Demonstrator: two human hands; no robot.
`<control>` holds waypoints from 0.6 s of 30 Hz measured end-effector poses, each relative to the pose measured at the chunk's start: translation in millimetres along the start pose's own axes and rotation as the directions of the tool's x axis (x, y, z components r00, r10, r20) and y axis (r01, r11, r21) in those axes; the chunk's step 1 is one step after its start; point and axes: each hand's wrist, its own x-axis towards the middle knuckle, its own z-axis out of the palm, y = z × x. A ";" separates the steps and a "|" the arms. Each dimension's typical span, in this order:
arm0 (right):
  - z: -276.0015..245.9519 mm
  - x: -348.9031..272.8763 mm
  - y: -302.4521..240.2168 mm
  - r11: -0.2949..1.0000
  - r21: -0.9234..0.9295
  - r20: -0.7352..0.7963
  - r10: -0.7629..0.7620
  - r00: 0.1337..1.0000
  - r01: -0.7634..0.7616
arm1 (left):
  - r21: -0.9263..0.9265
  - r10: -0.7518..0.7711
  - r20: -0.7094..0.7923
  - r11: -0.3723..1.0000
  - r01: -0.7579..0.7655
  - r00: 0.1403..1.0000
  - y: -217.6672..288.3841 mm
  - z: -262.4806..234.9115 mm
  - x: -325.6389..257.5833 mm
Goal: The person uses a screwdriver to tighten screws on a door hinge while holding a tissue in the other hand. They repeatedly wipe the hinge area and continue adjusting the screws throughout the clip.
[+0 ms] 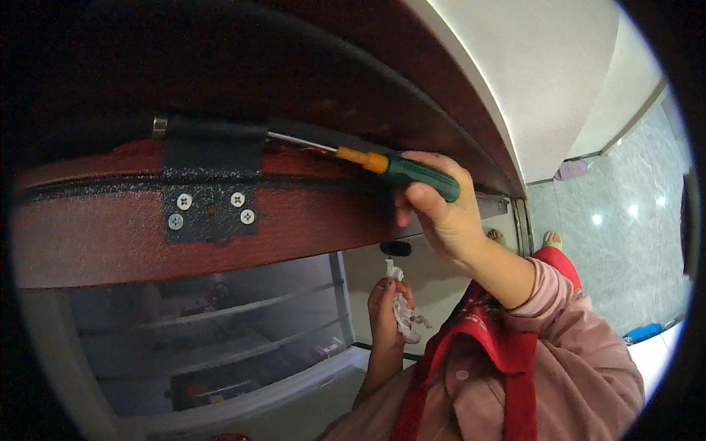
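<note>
My right hand [445, 209] is wrapped round the green and orange handle of a screwdriver [418, 176]. Its thin metal shaft runs left to the end of a dark hinge [213, 156] on a red-brown wooden door frame. Whether the tip touches the hinge or enters it, I cannot tell. Several silver cross-head screws [237, 199] sit in the hinge's lower leaf. Lower down, my left hand [384, 309] pinches a crumpled white tissue [403, 314]. A small black oval piece [396, 248] lies just above the tissue.
Beneath the frame is a window-like opening with pale bars [213, 316]. A cream wall panel [544, 73] rises at the upper right. My feet [553, 239] show on the grey tiled floor [610, 242], with a pale slipper [571, 170] and a blue object [643, 333] farther off.
</note>
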 end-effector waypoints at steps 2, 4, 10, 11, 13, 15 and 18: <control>2.2 -2.4 -10.2 0.970 0.209 0.044 0.116 0.992 -0.123 | -0.007 0.013 -0.005 1.000 -0.013 1.000 -1.2 -2.3 0.4; 3.4 -1.6 -23.2 0.838 0.418 0.160 0.313 0.936 -0.351 | -0.012 0.016 -0.008 1.000 -0.016 1.000 -3.0 -3.1 0.8; 27.3 3.0 -11.3 0.524 0.755 0.229 0.354 0.907 -0.395 | 0.011 -0.017 -0.016 1.000 0.018 1.000 -0.8 -2.6 0.1; 31.9 3.4 -10.7 0.552 0.758 0.165 0.354 0.920 -0.348 | 0.005 -0.020 -0.014 1.000 0.020 1.000 2.8 2.0 -0.6; 31.7 6.8 -11.8 0.603 0.709 0.157 0.372 0.915 -0.367 | -0.007 -0.015 -0.008 1.000 0.015 1.000 3.5 3.7 -0.7; 31.0 9.5 -14.2 0.650 0.657 0.143 0.389 0.910 -0.381 | -0.017 -0.011 0.016 1.000 0.011 1.000 1.1 1.1 -0.1; 36.3 9.1 -21.3 0.751 0.567 0.029 0.392 0.920 -0.338 | -0.044 -0.028 -0.017 0.999 0.027 0.999 -2.0 -0.9 1.1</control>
